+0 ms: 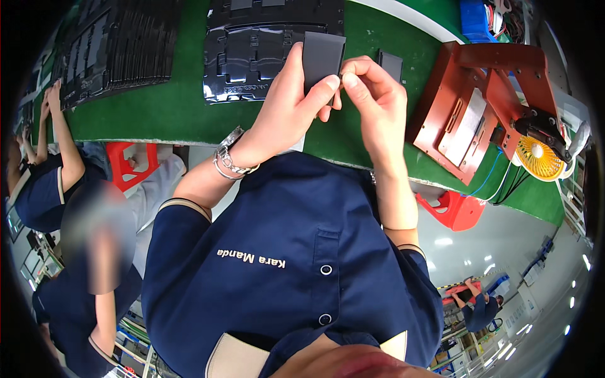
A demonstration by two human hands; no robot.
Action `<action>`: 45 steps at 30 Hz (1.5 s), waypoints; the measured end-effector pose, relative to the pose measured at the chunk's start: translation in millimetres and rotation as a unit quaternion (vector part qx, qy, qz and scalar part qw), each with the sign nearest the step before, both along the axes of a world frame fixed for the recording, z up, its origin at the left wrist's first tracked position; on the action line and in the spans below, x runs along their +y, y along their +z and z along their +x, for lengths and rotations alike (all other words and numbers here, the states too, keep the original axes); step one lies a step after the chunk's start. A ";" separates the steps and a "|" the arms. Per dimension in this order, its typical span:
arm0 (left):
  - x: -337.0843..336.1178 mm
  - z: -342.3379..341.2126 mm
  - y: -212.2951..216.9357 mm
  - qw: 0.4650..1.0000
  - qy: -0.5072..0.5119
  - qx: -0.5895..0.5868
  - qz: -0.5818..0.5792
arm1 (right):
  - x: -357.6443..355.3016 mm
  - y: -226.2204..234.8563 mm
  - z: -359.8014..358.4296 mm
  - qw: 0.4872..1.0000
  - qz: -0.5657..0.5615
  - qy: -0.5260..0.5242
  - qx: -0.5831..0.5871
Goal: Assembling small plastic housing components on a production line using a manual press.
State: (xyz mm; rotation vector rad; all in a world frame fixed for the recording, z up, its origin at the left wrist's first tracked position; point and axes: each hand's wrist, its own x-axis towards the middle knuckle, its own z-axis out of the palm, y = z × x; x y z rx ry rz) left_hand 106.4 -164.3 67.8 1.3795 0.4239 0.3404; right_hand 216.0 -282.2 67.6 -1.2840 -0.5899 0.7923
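A flat black rectangular piece (324,58), looking like a battery pack, is held up over the green bench. My left hand (291,104) is closed around it, thumb across the near end of its face. Close beside its right edge my right hand (377,94) pinches with thumb and forefinger; whatever lies between those fingertips is too small to make out. Behind my left hand a shiny black moulded plastic tray (242,53) rests on the bench. A second flat dark piece (391,63) lies beyond my right hand, partly hidden by it.
A tall stack of black trays (126,50) stands at the left. To the right are a red-brown fixture (460,120), a yellow fan (539,157) and cables. A blue bin (476,22) sits at the far right. Co-workers (47,183) are on the left, near a red stool (131,165).
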 end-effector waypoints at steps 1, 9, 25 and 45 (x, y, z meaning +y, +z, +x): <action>0.6 -0.8 0.9 0.999 -0.008 -0.010 -0.033 | -1.9 -3.4 7.3 0.999 0.015 0.034 0.007; 3.1 -3.1 2.3 0.994 -0.048 0.006 -0.101 | -4.6 -6.5 27.5 0.999 -0.002 0.032 -0.002; 128.5 68.2 -52.2 0.976 -0.008 0.087 0.198 | -49.3 -10.4 70.6 0.704 -0.324 0.066 -0.628; 24.2 22.6 8.5 0.997 -0.070 0.030 -0.031 | -10.4 21.7 34.1 0.903 -0.043 -0.039 -0.425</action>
